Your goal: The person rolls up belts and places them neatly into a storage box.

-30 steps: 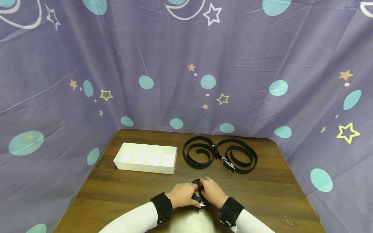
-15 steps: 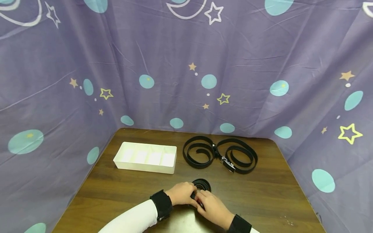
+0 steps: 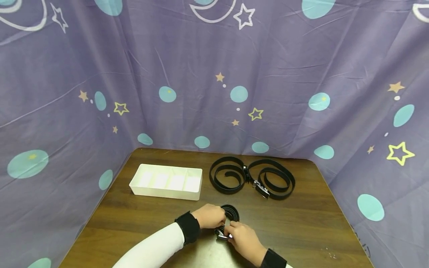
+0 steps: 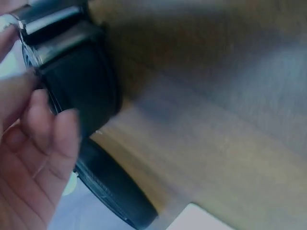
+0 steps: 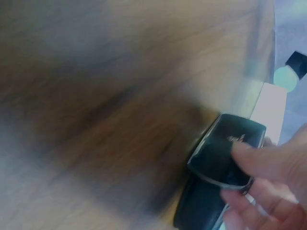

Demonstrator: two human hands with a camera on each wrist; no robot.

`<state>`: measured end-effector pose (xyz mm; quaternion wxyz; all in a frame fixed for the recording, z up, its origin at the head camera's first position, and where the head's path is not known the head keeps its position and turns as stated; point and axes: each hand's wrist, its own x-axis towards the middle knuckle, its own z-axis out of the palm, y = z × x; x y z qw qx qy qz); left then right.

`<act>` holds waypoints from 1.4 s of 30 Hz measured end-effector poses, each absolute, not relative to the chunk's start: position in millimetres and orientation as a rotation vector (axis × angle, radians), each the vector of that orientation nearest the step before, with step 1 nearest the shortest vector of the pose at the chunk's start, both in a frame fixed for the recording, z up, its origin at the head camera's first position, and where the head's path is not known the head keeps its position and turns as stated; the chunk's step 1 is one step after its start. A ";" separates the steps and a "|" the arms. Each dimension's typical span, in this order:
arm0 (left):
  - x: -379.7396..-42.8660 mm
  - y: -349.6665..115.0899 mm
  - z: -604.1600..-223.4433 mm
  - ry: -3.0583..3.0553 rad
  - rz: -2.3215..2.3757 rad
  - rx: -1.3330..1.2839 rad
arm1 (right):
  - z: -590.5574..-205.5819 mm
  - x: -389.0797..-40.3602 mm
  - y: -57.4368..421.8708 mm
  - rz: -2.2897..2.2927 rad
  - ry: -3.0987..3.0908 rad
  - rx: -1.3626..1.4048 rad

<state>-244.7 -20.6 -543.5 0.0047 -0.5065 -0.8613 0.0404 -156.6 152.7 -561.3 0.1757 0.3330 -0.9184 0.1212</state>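
Observation:
A black leather belt, rolled into a coil [image 3: 233, 213], stands on the table near its front, with several turns visible from above. My left hand [image 3: 209, 216] holds the coil at its left side; in the left wrist view the thumb and fingers are at the edge of the rolled strap [image 4: 86, 91], beside shiny metal [image 4: 53, 24]. From the front right, my right hand [image 3: 246, 240] pinches the belt's buckle [image 5: 228, 151], a dark plate with a metal rim, thumb on its face. The coil's inner end is hidden behind the fingers.
Two more black belts lie loosely curled behind the hands, the left belt [image 3: 228, 191] and the right belt [image 3: 291, 178], their buckles close together. A white tray [image 3: 164, 192] with several compartments stands at back left. A patterned curtain [image 3: 187, 56] surrounds the wooden table [image 3: 301, 223].
My right hand has moved from the coil's upper right side down to the buckle at its front. The left hand has risen slightly, and the buckle now sits a little further left.

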 end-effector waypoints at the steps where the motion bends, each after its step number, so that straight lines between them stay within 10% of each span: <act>1: -245.0 -19.7 -543.2 -2.659 0.168 -1.591 | -560.3 -156.2 150.9 0.310 -2.609 0.928; 32: -240.9 4.9 -546.5 -2.782 0.111 -1.571 | -561.3 -138.8 122.7 0.226 -2.825 0.802; 42: -256.0 -7.5 -562.5 -2.842 -0.080 -1.206 | -563.0 -115.0 141.0 0.214 -2.710 1.034</act>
